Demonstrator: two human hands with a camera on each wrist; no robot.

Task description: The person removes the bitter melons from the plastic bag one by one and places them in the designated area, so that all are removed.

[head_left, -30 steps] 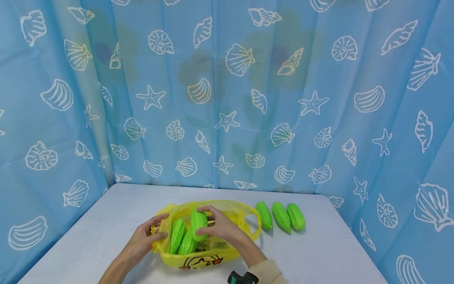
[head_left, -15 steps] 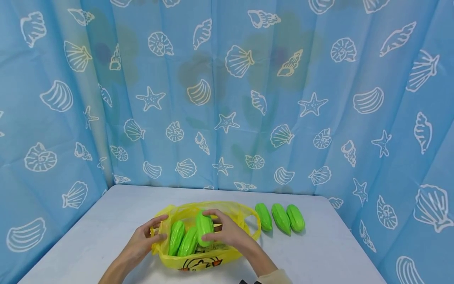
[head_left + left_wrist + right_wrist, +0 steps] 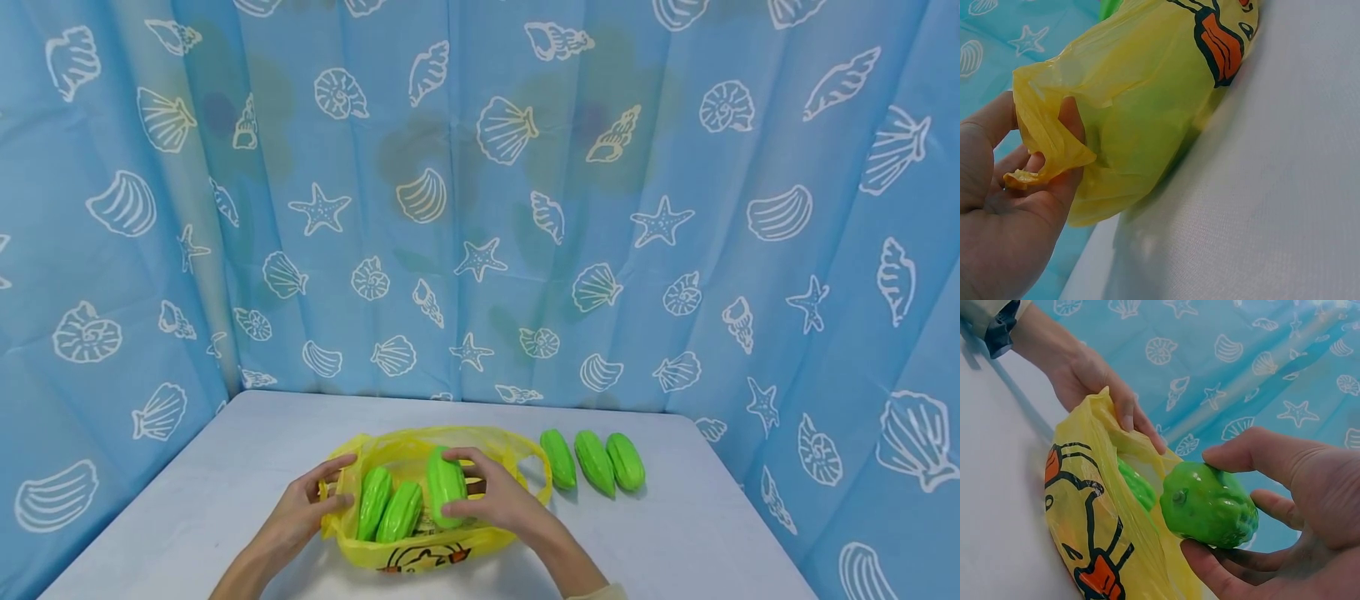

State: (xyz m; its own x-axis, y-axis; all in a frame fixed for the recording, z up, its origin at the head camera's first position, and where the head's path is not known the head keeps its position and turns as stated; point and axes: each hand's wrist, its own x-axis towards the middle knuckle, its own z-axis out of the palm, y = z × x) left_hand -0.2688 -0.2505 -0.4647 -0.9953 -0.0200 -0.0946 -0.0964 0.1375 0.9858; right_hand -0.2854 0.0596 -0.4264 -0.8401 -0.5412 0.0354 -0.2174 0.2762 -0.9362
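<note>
My right hand (image 3: 498, 497) holds a glossy, ridged green bitter melon (image 3: 446, 487) upright over the mouth of a yellow plastic bag (image 3: 352, 550). In the right wrist view, thumb and fingers grip this melon (image 3: 1207, 503) around its sides, its stem end facing the camera. Two more melons lie inside the bag on the left: one melon (image 3: 373, 504) nearest my left hand (image 3: 296, 512), the other melon (image 3: 401, 512) beside it. At the bag's left end, my left hand holds the rim; the left wrist view shows the gathered yellow plastic (image 3: 1050, 134) between its fingers.
Three green bitter melons lie side by side right of the bag: a left melon (image 3: 558, 458), a middle melon (image 3: 595, 462) and a right melon (image 3: 626, 461). A white table (image 3: 675, 533) carries everything, with a blue shell-print curtain (image 3: 480, 208) behind and at both sides.
The right hand has moved right with its melon, away from the two melons in the bag, so the second one shows fully. The left hand stays on the rim.
</note>
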